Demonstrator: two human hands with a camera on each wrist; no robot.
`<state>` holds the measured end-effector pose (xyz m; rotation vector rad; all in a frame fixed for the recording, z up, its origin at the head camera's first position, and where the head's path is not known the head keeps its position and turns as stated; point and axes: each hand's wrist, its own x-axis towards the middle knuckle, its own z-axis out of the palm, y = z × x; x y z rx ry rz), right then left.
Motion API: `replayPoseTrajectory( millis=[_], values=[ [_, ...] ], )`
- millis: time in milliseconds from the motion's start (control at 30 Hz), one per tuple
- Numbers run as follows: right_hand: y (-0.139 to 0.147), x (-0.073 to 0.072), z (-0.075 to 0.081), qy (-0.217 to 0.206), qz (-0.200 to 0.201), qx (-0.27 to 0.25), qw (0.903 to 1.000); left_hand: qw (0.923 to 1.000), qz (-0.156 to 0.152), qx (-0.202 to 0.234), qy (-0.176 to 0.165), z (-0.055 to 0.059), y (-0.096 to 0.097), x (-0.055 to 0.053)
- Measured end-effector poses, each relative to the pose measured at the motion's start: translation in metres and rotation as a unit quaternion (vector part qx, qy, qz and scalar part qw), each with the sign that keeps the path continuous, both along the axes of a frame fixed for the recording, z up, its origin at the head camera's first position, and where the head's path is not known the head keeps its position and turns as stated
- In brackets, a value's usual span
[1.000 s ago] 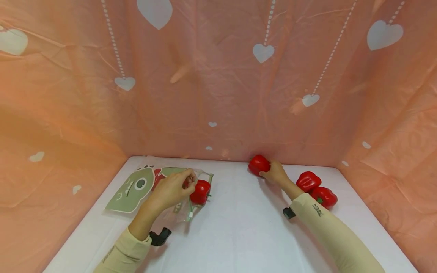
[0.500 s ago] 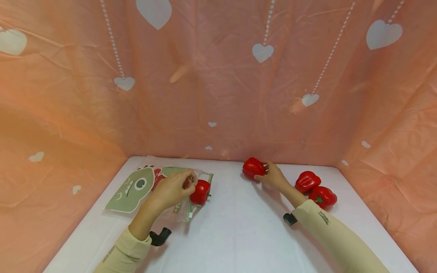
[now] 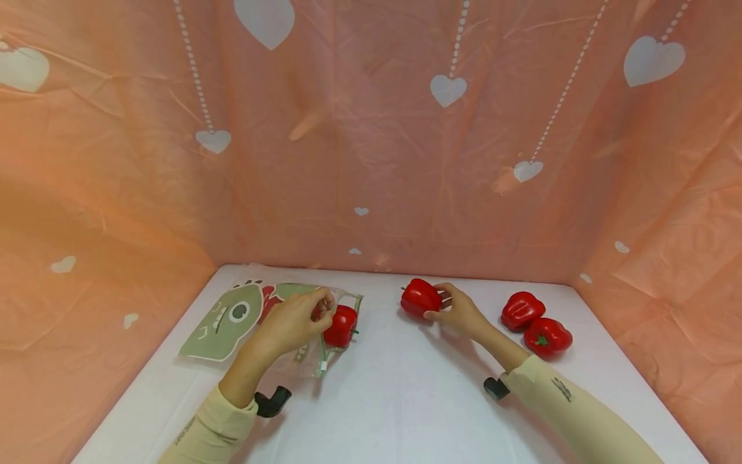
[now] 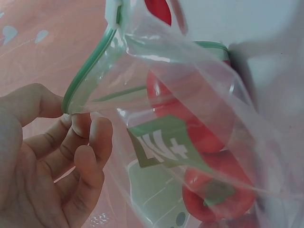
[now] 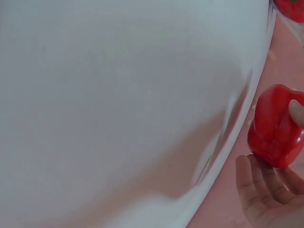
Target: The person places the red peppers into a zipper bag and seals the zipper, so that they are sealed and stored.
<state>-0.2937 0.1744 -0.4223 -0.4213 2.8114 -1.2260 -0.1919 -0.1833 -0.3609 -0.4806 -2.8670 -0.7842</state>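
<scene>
My left hand (image 3: 294, 324) pinches the green-edged rim of a clear zip bag (image 4: 90, 71) between thumb and fingers, holding its mouth raised. The bag carries a green cartoon monster print (image 3: 228, 322). Inside it, red bell peppers (image 4: 218, 190) show through the plastic in the left wrist view; one bell pepper (image 3: 341, 327) lies at the mouth, stem outward. My right hand (image 3: 458, 312) grips another red bell pepper (image 3: 420, 298) from its right side, apart from the bag. The right wrist view catches that held pepper (image 5: 275, 126) at its right edge, with the thumb across it.
Two more red bell peppers, one behind (image 3: 523, 310) and one in front (image 3: 547, 337), sit together at the right of the white table (image 3: 394, 399). An orange curtain (image 3: 359, 161) with white hearts encloses the back and sides.
My right hand has carried its bell pepper left and toward me, away from the back edge. The left hand and the bag have stayed in place.
</scene>
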Motion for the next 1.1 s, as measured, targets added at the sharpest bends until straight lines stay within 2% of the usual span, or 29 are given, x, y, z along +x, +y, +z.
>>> replayPoseTrajectory(
  millis=[567, 1100],
  values=[
    [-0.018, 0.04, 0.0, 0.007, 0.076, -0.016, 0.997, 0.9999, 0.003, -0.003, -0.014, -0.001, 0.002, 0.001],
    [-0.049, 0.067, -0.001, -0.006, 0.15, -0.032, 0.9882, 0.9998, -0.002, -0.002, -0.019, 0.0, 0.005, 0.001]
  ],
)
